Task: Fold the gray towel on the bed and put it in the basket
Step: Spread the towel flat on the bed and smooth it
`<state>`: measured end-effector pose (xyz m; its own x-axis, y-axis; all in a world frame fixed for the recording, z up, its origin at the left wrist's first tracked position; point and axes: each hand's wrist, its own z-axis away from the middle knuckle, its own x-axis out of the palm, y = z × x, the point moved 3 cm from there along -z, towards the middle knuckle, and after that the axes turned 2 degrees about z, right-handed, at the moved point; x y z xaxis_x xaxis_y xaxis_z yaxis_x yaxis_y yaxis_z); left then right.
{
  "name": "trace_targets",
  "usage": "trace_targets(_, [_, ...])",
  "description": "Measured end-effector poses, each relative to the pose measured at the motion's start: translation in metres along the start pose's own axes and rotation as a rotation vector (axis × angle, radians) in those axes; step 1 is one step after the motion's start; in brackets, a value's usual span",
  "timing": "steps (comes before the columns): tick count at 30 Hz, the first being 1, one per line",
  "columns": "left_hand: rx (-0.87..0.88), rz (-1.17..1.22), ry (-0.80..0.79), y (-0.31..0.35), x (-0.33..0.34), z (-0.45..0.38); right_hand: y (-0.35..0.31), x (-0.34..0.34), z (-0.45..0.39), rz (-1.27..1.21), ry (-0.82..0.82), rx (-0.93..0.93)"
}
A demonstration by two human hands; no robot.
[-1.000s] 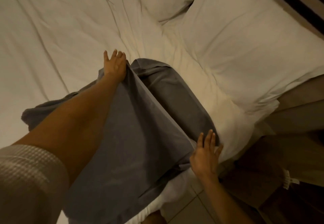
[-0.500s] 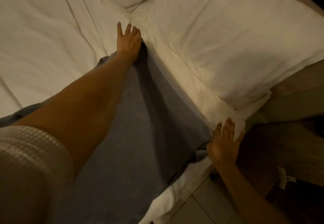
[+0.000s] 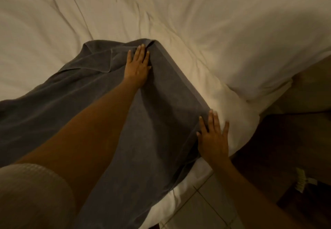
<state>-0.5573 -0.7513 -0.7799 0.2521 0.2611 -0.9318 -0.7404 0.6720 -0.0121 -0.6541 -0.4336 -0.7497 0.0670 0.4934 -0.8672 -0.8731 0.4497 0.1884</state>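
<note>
The gray towel (image 3: 157, 121) lies spread over the near side of the white bed (image 3: 53, 22), doubled over with a folded edge running along its right side. My left hand (image 3: 138, 65) lies flat with straight fingers on the towel's far corner, where the cloth bunches a little. Flat at the towel's near right edge is my right hand (image 3: 213, 137), partly on the towel and partly on the white sheet. No basket is in view.
A white pillow (image 3: 250, 40) lies on the bed to the right of the towel. Pale floor tiles (image 3: 197, 209) show below the bed's edge. Dark wooden furniture (image 3: 286, 148) stands at the right.
Both hands have drawn back from the pillow side and now lie flat on the towel. The towel's right edge is laid down on the bed as a straight fold.
</note>
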Motion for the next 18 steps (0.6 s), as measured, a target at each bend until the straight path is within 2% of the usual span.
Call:
trace_targets(3, [-0.019, -0.006, -0.004, 0.002, 0.004, -0.003, 0.004, 0.013, 0.001, 0.058, -0.060, -0.025])
trace_targets(9, [-0.027, 0.024, -0.003, 0.001, 0.004, 0.003, 0.019, 0.030, 0.012, -0.051, -0.041, 0.024])
trace_targets(15, [-0.049, 0.168, -0.040, 0.005, 0.008, 0.034, 0.028, 0.024, 0.018, -0.060, -0.082, -0.005])
trace_targets(18, [-0.124, 0.273, -0.059, 0.006, 0.015, 0.061, 0.024, 0.016, 0.020, -0.085, -0.026, -0.022])
